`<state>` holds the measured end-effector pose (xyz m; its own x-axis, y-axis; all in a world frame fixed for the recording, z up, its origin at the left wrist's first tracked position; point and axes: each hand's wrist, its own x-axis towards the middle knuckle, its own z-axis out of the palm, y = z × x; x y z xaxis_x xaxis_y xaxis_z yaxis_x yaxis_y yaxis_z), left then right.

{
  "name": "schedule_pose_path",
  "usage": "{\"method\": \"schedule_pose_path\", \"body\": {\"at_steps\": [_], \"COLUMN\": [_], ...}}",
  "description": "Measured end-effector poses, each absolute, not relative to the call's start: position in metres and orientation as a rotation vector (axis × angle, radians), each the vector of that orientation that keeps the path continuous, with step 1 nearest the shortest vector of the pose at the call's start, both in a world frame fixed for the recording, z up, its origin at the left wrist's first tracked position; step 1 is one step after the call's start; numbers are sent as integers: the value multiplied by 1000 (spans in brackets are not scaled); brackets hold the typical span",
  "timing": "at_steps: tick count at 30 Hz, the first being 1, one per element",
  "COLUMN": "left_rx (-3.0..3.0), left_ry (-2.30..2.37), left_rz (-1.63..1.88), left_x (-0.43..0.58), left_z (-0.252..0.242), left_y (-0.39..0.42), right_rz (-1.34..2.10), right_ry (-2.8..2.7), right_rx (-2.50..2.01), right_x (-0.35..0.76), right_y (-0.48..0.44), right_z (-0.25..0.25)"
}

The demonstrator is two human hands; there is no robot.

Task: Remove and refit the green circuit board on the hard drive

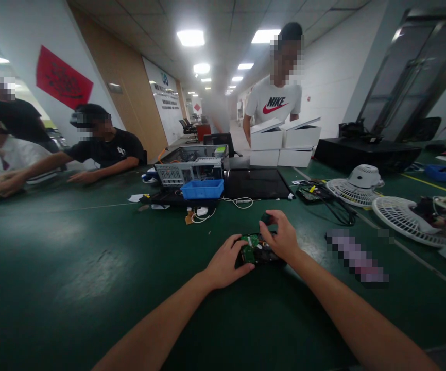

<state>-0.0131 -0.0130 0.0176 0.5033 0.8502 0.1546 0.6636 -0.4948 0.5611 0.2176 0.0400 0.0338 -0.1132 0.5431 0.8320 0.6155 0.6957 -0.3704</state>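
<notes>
My left hand (226, 262) grips the left end of a black device housing (266, 255), which lies on the table with its inside showing. Green circuit boards (248, 253) sit in the left part of that housing, by my left fingers. Above its right part, my right hand (282, 238) pinches a small dark piece (267, 219) between thumb and fingers; its kind cannot be made out. My right palm and wrist hide the right end of the housing.
Ahead on the green table (149, 309) stand a blue bin (202, 189), an opened computer case (192, 165), a flat black panel (257, 183) and white boxes (267, 140). Cables (341, 203) and white fan parts (352, 190) lie right. Several people (107, 139) are around the table.
</notes>
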Motion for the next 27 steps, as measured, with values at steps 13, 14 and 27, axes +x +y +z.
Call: {"method": "schedule_pose_path", "body": {"at_steps": [13,14,27], "left_rx": [2304,2307,2326], "left_ry": [1252,1254,1239], "left_rz": [590,589,610], "left_x": [-13,-13,-12], "left_z": [16,15,12], "left_y": [-12,-12,-11], "right_rz": [-105,-126,-82], "right_ry": [-1729,-1731,-1761], "right_rx": [-861,-879,-845], "right_x": [216,217,219], "right_y": [44,44,43], "right_z": [32,33,33]}}
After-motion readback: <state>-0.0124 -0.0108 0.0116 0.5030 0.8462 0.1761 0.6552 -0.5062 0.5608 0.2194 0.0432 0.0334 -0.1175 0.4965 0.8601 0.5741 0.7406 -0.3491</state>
